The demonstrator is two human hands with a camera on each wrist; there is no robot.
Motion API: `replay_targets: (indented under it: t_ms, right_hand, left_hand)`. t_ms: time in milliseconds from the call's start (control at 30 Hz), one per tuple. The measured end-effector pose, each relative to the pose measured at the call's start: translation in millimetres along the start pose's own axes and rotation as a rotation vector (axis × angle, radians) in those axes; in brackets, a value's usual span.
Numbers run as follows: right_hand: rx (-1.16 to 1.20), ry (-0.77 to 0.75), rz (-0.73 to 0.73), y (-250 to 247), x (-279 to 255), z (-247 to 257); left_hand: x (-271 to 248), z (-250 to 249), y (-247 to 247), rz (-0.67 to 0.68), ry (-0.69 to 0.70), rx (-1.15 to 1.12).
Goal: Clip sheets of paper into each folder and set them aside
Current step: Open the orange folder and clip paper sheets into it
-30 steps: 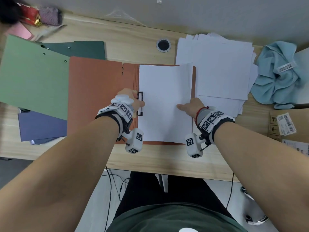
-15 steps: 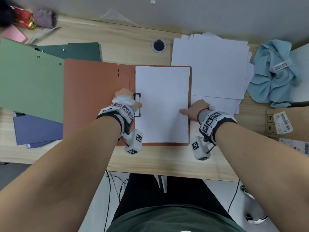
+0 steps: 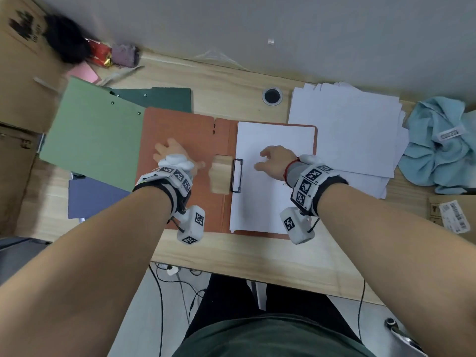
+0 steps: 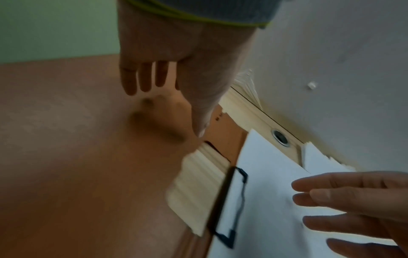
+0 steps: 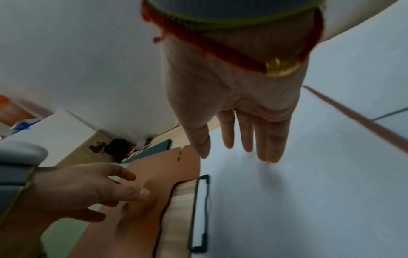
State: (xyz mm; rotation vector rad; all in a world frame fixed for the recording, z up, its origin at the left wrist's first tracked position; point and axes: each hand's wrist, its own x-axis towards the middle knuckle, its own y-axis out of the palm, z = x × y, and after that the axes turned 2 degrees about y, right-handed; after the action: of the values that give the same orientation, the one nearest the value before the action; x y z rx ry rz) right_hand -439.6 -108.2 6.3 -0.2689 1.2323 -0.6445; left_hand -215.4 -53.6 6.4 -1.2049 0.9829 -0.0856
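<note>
An orange folder (image 3: 180, 140) lies open on the wooden table. A white sheet (image 3: 273, 202) lies on its right half, its left edge under the black wire clip (image 3: 237, 175). My left hand (image 3: 177, 155) is spread over the left cover and holds nothing; its straight fingers (image 4: 143, 78) are close above the card. My right hand (image 3: 268, 158) hovers over the middle of the sheet, and its fingers (image 5: 243, 136) are straight and empty. The clip (image 5: 200, 213) lies between the two hands, and neither touches it.
Loose white paper (image 3: 345, 130) is stacked to the right of the folder. A light green folder (image 3: 92, 132), a dark green one (image 3: 159, 99) and a purple one (image 3: 95, 197) lie to the left. A blue cloth (image 3: 443, 143) and a cardboard box (image 3: 453, 215) sit far right.
My left hand has let go of the clip and moved left over the cover. My right hand has left the sheet's right edge and come over its middle.
</note>
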Motion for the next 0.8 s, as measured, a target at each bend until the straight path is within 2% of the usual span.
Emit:
replay_targets:
  t_ms: [133, 300, 500, 600, 733, 800]
  right_hand:
    - [-0.134, 0.055, 0.097, 19, -1, 25]
    - [-0.234, 0.097, 0.095, 29, 3, 33]
    - [-0.292, 0.098, 0.103, 38, 4, 44]
    - [-0.326, 0.083, 0.113, 42, 2, 46]
    - [-0.258, 0.066, 0.114, 23, -7, 49]
    - [-0.128, 0.032, 0.093, 7, -11, 53]
  left_hand:
    - [11, 49, -6, 0.049, -0.009, 0.125]
    - [12, 71, -10, 0.069, -0.023, 0.139]
    - [18, 84, -22, -0.019, -0.093, -0.105]
    - [18, 78, -45, -0.064, 0.004, -0.203]
    - [7, 54, -84, -0.096, 0.169, -0.086]
    - [-3, 36, -99, -0.116, 0.278, -0.055]
